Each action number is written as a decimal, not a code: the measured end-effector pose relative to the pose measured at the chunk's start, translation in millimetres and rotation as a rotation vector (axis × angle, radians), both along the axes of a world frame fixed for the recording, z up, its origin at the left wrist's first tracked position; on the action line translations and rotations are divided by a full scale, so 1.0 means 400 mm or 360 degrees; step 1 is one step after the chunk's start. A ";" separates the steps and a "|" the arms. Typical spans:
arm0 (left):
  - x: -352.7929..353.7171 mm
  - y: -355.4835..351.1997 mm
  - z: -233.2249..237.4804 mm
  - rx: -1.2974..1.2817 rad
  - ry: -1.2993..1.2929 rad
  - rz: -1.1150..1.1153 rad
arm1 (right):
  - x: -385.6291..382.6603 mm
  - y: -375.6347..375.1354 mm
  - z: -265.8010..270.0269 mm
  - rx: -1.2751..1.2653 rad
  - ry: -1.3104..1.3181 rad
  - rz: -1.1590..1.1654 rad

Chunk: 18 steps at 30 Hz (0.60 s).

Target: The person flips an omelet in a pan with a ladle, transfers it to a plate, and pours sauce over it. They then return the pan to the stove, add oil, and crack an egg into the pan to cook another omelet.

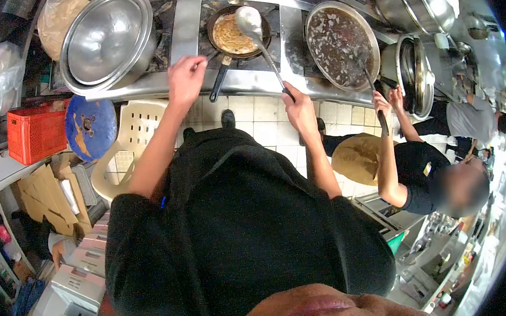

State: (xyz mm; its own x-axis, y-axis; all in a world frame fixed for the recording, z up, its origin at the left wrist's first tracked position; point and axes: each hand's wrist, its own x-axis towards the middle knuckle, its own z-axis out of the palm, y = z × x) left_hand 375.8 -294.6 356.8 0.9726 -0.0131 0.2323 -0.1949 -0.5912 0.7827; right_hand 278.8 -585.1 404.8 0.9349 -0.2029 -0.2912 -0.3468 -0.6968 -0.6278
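My right hand (300,109) grips the black handle of a long metal ladle (270,60). The ladle's round bowl overlaps the right side of a small frying pan (213,30) on the stove. Inside the pan lies a flat, golden-brown food (230,35) that resembles an omelette. Its black handle (219,83) points toward me over the counter's front edge. To the left of that handle, my left hand (186,78) is raised with fingers curled together, slightly blurred; I cannot tell whether anything is in it.
Large metal bowls (104,35) sit at the left on the stove. At right, a co-worker (413,171) holds a utensil in a wide pan of dark liquid (339,42). A beige plastic chair (136,129), blue round lid (89,127) and red crate (37,135) stand at left.
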 end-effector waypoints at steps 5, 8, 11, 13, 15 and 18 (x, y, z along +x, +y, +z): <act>0.167 -0.212 -0.118 0.0054 0.0174 -0.0277 | -0.060 -0.033 0.059 0.0010 -0.0077 -0.0298; 0.239 -0.336 -0.195 0.0265 0.0249 -0.0422 | -0.071 -0.060 0.054 -0.0002 -0.0085 -0.0389; 0.288 -0.432 -0.228 0.0327 0.0220 -0.0439 | -0.095 -0.101 -0.003 0.0029 -0.0168 -0.0403; 0.312 -0.475 -0.243 0.0429 0.0184 -0.0438 | -0.098 -0.112 -0.001 0.0011 -0.0225 -0.0376; 0.330 -0.501 -0.255 0.0465 0.0168 -0.0481 | -0.100 -0.124 -0.003 0.0022 -0.0278 -0.0368; 0.349 -0.533 -0.254 0.0671 0.0105 -0.0538 | -0.084 -0.121 0.036 0.0080 -0.0155 -0.0487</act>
